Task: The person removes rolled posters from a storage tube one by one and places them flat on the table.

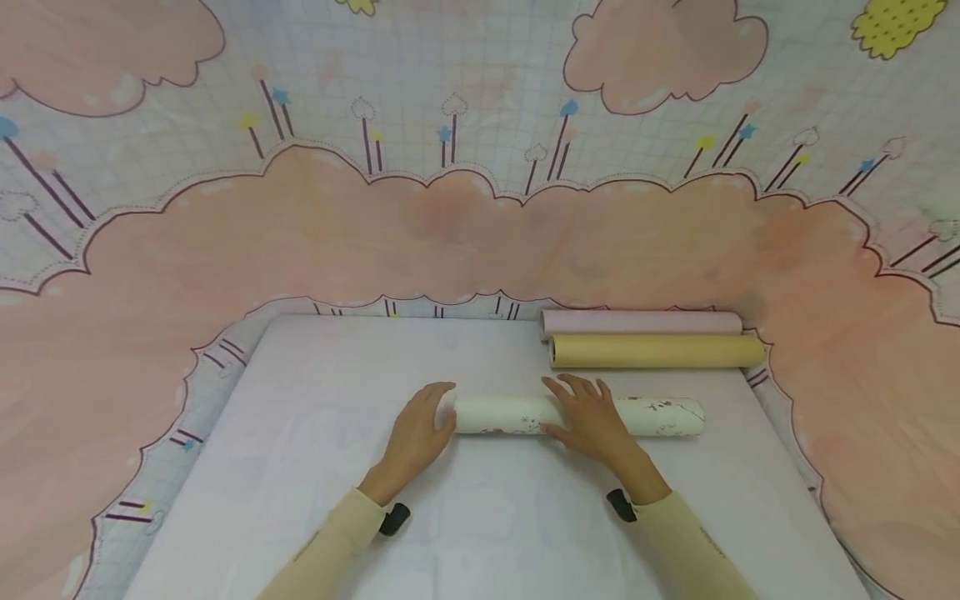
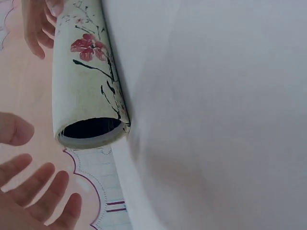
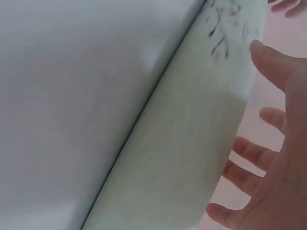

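Observation:
A pale cream roll [image 1: 495, 414] printed with dark branches and red flowers lies crosswise on a white-covered table [image 1: 480, 517]. The left wrist view shows the hollow end of this roll [image 2: 88, 96]. Beside that left end is my left hand [image 1: 416, 429], its fingers spread and slightly bent; the left hand [image 2: 36, 196] has nothing in it. Over the roll's middle lies my right hand [image 1: 596, 421], thumb on the near side and fingers toward the far side. Up close, the right hand [image 3: 280, 148] has its fingers apart along the roll; whether they touch it I cannot tell.
Behind the cream roll, a yellow roll [image 1: 652, 352] and a pale pink roll [image 1: 637, 322] lie side by side at the table's back right. A patterned cloth [image 1: 480, 242] with pink cloud shapes rises behind the table and flanks both sides.

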### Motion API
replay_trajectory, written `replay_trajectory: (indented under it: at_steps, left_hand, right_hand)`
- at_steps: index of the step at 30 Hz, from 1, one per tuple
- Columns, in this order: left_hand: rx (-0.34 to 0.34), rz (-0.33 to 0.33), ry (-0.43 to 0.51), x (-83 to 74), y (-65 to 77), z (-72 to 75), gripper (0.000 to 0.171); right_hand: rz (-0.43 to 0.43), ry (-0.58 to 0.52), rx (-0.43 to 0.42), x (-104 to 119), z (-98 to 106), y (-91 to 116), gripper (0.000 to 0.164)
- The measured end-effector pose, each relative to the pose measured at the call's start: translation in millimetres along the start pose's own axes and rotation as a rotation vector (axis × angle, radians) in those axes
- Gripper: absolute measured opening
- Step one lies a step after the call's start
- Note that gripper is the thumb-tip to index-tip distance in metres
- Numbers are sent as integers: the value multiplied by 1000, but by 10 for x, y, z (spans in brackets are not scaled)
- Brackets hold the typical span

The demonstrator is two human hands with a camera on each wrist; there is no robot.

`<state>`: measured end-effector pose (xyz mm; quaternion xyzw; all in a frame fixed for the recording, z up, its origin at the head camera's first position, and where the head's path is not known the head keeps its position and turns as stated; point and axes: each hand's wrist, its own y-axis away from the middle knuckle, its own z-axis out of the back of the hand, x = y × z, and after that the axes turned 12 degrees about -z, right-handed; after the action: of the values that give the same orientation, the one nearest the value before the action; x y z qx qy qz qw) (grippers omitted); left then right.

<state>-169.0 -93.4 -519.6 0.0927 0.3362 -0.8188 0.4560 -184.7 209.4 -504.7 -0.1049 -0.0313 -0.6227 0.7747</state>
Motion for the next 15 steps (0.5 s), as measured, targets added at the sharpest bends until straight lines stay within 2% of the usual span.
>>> replay_trajectory:
  at_steps: [4,11,15]
  left_hand:
    - [-25,126,123,26,61,18,39]
    - [-28,357,433,72,63,14,38]
    - [-29,402,489,85,54,-5,36]
  right_hand:
    - [29,3,24,191,-46,-74,74]
    - [31,8,36,328,-192,-146,76]
    - [43,18,22,359,-208,-156,80]
